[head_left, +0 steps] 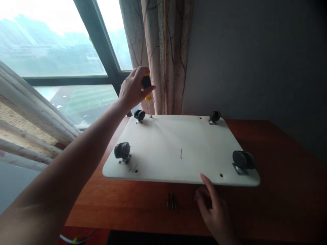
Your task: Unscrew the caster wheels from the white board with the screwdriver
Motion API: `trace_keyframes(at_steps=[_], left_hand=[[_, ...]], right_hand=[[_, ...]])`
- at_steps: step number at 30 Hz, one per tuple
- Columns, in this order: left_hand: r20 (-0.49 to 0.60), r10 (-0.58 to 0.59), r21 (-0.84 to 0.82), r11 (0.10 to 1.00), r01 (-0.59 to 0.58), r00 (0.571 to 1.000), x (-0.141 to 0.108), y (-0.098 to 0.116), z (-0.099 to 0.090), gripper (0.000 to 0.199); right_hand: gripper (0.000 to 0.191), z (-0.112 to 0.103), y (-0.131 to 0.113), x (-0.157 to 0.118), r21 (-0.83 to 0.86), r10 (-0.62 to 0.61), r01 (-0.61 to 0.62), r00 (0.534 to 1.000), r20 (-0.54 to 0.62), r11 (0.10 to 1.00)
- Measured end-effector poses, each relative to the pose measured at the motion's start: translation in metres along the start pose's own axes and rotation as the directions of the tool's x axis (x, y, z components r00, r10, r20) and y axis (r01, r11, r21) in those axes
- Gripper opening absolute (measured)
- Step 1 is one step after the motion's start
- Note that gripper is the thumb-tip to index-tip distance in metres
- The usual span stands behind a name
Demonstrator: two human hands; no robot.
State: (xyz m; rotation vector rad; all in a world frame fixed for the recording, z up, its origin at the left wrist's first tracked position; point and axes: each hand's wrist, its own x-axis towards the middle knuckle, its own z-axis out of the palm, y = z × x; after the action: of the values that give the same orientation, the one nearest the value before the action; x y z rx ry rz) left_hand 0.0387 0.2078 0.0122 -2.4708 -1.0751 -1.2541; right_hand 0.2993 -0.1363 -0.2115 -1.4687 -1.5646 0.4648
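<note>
My left hand (136, 85) is closed around the yellow and black handle of a screwdriver (146, 82). The screwdriver stands nearly upright, its tip at a hole near the far left corner of a white board (163, 143). Black casters on metal plates sit near the board's corners: far left (139, 115), near left (122, 150), far right (214, 116) and near right (243, 160). At the near edge of the board, my right hand (213, 207) is open, its index finger stretched out to the edge. Whether a screw is under the tip is too small to tell.
Several screws (172, 200) lie on the reddish wooden table (122, 204) in front of the board. Open holes (221, 175) show in the board. Behind stand a patterned curtain (163, 58), a window (76, 80) and a grey wall (255, 61). A cable (74, 240) shows at the bottom left.
</note>
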Motion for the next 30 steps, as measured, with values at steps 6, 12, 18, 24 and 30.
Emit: trace_keyframes(at_steps=[6, 12, 18, 24, 30], left_hand=[[0.115, 0.061, -0.193, 0.980, -0.038, 0.991, 0.004, 0.002, 0.010, 0.067], [-0.005, -0.039, -0.088, 0.995, 0.039, 0.999, -0.001, 0.000, 0.010, 0.072], [0.051, 0.006, -0.211, 0.977, 0.005, 0.999, -0.004, -0.004, 0.012, 0.067], [-0.008, -0.066, -0.114, 0.991, 0.065, 0.998, -0.006, -0.003, 0.014, 0.077], [0.018, 0.007, -0.128, 0.992, -0.004, 1.000, -0.004, 0.000, 0.006, 0.080]], right_hand=[[0.044, -0.003, -0.003, 0.003, -0.044, -0.041, 0.040, 0.999, -0.012, 0.998], [0.046, -0.001, -0.003, 0.003, -0.028, -0.030, 0.030, 0.999, -0.010, 0.999], [0.050, 0.000, -0.001, 0.000, -0.002, -0.002, 0.002, 1.000, -0.007, 1.000], [0.048, -0.001, -0.001, 0.001, -0.030, -0.045, 0.045, 0.999, -0.009, 0.999], [0.051, 0.001, -0.004, 0.000, -0.053, -0.011, 0.011, 1.000, -0.007, 0.999]])
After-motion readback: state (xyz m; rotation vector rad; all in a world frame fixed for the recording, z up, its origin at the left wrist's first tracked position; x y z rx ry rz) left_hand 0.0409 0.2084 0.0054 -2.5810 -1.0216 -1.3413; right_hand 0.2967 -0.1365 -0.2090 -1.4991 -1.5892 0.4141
